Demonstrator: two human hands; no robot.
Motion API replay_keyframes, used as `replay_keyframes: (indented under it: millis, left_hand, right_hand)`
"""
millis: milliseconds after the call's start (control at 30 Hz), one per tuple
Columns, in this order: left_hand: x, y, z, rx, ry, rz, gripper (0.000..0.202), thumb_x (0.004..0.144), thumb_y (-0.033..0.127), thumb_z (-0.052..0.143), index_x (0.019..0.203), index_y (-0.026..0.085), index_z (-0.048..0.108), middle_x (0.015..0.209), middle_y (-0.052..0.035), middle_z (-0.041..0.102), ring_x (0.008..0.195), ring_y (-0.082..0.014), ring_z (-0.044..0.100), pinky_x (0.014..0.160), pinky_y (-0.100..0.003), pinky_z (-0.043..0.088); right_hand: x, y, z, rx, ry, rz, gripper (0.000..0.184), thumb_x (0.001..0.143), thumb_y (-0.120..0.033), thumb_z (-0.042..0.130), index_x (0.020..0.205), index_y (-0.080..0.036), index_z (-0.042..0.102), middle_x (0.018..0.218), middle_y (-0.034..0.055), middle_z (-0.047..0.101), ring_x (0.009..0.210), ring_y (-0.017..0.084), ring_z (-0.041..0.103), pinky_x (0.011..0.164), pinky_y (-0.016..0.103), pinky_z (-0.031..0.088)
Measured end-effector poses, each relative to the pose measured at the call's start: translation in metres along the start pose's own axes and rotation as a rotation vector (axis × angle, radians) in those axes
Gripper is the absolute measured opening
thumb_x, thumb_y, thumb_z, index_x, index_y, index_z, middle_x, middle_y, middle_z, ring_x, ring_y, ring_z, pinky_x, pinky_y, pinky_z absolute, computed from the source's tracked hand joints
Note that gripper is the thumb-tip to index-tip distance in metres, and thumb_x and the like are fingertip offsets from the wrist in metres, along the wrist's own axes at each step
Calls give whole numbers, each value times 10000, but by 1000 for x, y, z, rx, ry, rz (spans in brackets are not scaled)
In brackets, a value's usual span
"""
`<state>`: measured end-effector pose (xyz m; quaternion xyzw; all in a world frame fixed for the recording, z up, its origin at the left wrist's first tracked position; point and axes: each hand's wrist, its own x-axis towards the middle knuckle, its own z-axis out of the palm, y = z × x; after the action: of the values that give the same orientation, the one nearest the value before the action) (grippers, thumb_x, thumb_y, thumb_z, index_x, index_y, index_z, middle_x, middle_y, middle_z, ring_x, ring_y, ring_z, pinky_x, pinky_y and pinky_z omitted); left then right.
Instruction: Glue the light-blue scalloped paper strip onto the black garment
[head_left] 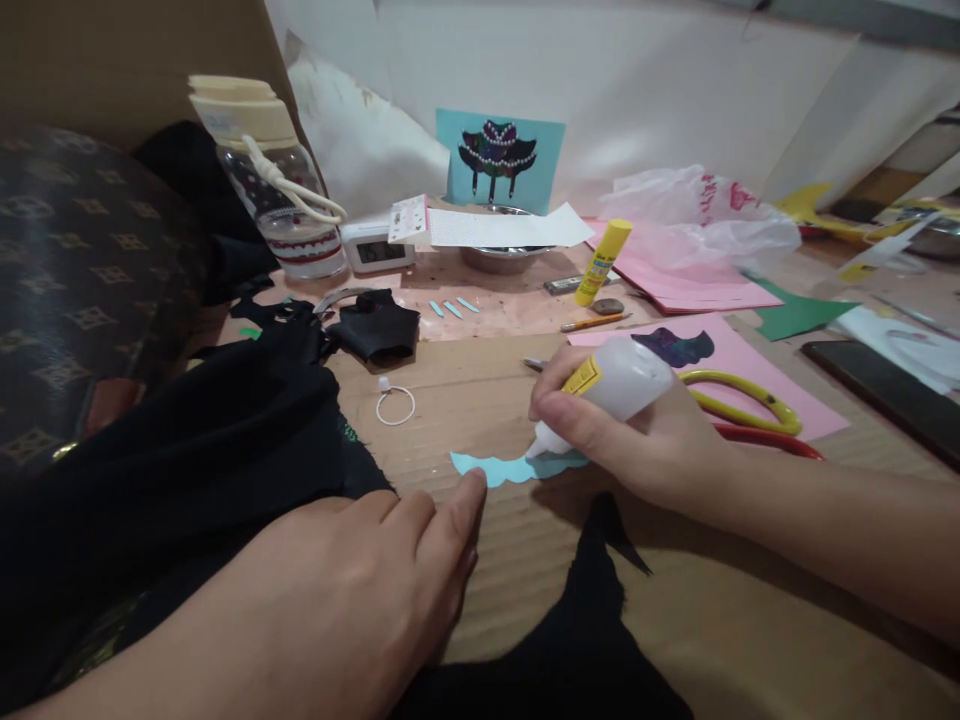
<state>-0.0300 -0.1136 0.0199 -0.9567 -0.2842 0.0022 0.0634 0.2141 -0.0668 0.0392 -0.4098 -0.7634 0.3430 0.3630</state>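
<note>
The cardboard sheet (450, 385) lies under both hands, with black cloth (187, 450) heaped just left of the left hand (360, 590). That hand lies flat and unclenched, 1 fingertip pinning the near end of a blue paper cutout (495, 468). The right hand (645, 445) is wrapped around a white glue bottle (622, 378), nozzle down on the cutout directly below the grip. A hard squeeze could flood the thin strip, and glue might reach the pinning fingertip or the cloth.

Glue bottle (619, 383) atop paper strip (491, 468) on cardboard (465, 385), scissors (776, 410) to right.
</note>
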Motion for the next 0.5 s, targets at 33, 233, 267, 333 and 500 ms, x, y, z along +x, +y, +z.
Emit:
replay_keyframes:
  millis: [33,233,267,333,500]
  left_hand:
    - [0,0,1,1,-1,-2,612,803,99,511,1413,110,563,792,-63,730,574,-231,668,502,-335,489]
    - [1,-1,0,7,31,26,581,808,110,505,1383,80,579,774,-69,725,566,-236,666,476,-341,483]
    - [1,-1,0,4,36,31,577,812,111,502,1383,73,576,771,-70,722,561,-235,663,474,-343,486]
    - [2,-2,-1,-3,39,39,580,816,112,498,1390,54,559,785,-80,723,572,-239,667,483,-348,503]
    - [7,-3,-8,-47,-58,82,667,791,123,544,1452,54,487,866,-98,730,602,-234,667,492,-325,520]
  right_hand:
    - [0,0,0,-2,-13,-1,395,968,-427,613,660,-215,486,628,-34,484,569,110,488,517,237,390]
    - [-2,1,1,-52,-37,1,396,973,-419,597,660,-216,465,653,-30,485,578,107,474,518,239,373]
    - [-2,1,1,-60,-34,-3,394,974,-416,593,660,-217,463,653,-30,484,579,108,475,521,240,374]
    - [-2,0,1,-70,-29,-3,392,972,-412,592,658,-218,461,650,-30,483,583,110,479,525,240,378]
    - [-3,1,2,-71,-12,34,367,955,-436,604,684,-215,493,643,-31,496,569,112,482,511,241,379]
